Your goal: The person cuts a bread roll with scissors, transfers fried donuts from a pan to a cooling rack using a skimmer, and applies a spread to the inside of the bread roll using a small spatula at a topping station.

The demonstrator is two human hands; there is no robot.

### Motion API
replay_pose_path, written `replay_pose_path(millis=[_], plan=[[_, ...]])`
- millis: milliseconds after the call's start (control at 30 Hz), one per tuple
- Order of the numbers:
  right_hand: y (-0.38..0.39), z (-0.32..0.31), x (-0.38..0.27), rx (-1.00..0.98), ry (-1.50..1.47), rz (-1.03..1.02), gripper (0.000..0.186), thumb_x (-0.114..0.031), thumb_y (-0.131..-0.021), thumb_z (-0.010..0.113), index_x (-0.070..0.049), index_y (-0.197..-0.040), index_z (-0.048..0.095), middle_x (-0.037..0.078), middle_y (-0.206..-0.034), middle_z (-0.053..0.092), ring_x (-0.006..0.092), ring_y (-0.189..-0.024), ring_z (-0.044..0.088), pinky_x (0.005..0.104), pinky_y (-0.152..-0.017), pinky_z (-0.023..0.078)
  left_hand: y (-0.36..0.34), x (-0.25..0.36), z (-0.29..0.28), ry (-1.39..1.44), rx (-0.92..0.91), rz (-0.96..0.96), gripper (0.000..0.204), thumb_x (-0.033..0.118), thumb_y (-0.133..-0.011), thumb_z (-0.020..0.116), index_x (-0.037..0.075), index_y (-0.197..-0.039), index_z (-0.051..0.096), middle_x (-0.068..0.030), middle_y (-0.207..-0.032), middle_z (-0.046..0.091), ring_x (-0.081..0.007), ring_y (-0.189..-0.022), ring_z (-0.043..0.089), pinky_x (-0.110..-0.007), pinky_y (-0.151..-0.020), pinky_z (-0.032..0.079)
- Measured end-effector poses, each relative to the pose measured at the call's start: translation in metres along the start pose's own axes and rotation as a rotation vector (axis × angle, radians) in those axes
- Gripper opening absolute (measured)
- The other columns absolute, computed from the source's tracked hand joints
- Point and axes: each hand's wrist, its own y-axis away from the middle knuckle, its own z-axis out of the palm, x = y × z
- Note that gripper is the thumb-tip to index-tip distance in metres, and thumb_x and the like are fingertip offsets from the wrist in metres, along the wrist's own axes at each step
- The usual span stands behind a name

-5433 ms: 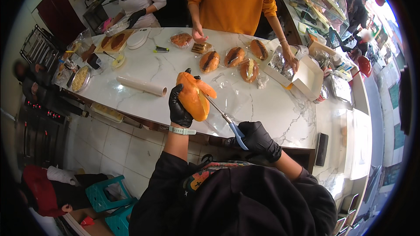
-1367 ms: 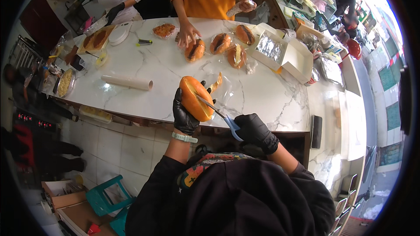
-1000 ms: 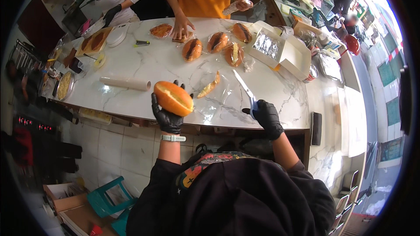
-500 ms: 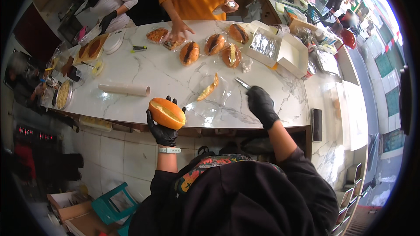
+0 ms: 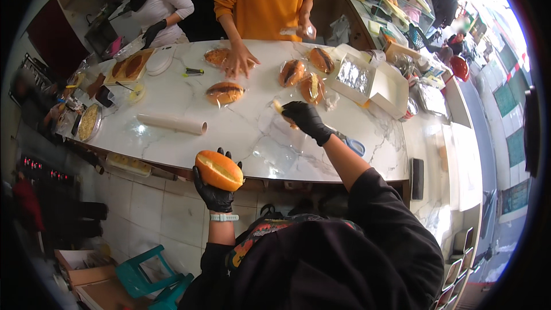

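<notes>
My left hand, in a black glove, cradles an oval bread roll just off the table's near edge. A long pale cut shows along the roll's top. Out over the table, my gloved right hand is closed on a strip of bread, whose ends show beside the fingers. The strip lies over a sheet of clear plastic. Blue-handled scissors rest on the table beside my right wrist, their blades partly hidden by the arm.
Across the table a person in an orange top touches wrapped buns with one hand. Several filled buns lie there, near an open white box. A pale tube lies left of centre. A teal stool stands lower left.
My right hand has let go of the scissors, moved left and away from me, and taken the bread strip. The roll stays in my left hand. One wrapped bun now lies turned and further left.
</notes>
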Motion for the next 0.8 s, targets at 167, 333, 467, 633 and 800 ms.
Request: replay_pose_path(millis=[167,333,467,633,800], plan=[[-0.017,-0.025,-0.017,-0.008,-0.695,0.259,0.026,-0.013,-0.082,0.058,0.005,-0.101,0.058,0.009,-0.086,0.063,0.0169,-0.076,0.061,0.0269,-0.071,0.050,0.009,0.005,0.005,0.031,0.059,0.070,0.054,0.047,-0.082,0.048,0.015,-0.126,0.042,-0.0119,-0.132,0.038,-0.0312,-0.122,0.035,-0.058,-0.097,0.026],[-0.019,-0.026,-0.002,-0.055,-0.795,0.277,0.030,-0.015,-0.082,0.059,0.006,-0.102,0.056,0.011,-0.091,0.062,0.0186,-0.080,0.061,0.0277,-0.075,0.049,0.014,0.008,0.007,-0.004,0.050,0.128,0.054,0.047,-0.082,0.047,0.015,-0.126,0.042,-0.0116,-0.132,0.038,-0.0310,-0.122,0.035,-0.057,-0.097,0.026],[-0.027,-0.021,0.009,-0.056,-0.848,0.348,0.029,-0.016,-0.081,0.059,0.006,-0.100,0.056,0.010,-0.091,0.061,0.0182,-0.081,0.061,0.0280,-0.077,0.049,0.020,0.007,0.008,0.007,0.053,0.151,0.054,0.047,-0.083,0.047,0.015,-0.126,0.041,-0.0116,-0.133,0.037,-0.0311,-0.122,0.035,-0.057,-0.097,0.026],[-0.032,-0.015,0.012,-0.055,-0.844,0.382,0.027,-0.018,-0.081,0.060,0.002,-0.099,0.057,0.008,-0.092,0.060,0.0165,-0.084,0.060,0.0269,-0.078,0.048,0.027,0.010,0.010,-0.018,0.042,0.178,0.054,0.046,-0.084,0.046,0.013,-0.126,0.041,-0.0119,-0.131,0.039,-0.0296,-0.121,0.036,-0.056,-0.099,0.025],[-0.036,-0.012,0.016,-0.080,-0.734,0.344,0.027,-0.016,-0.080,0.061,0.001,-0.100,0.059,0.006,-0.091,0.061,0.0137,-0.082,0.059,0.0246,-0.074,0.048,0.031,0.014,0.012,-0.002,0.042,0.204,0.054,0.046,-0.084,0.047,0.014,-0.126,0.041,-0.0120,-0.132,0.039,-0.0298,-0.121,0.036,-0.056,-0.098,0.025]])
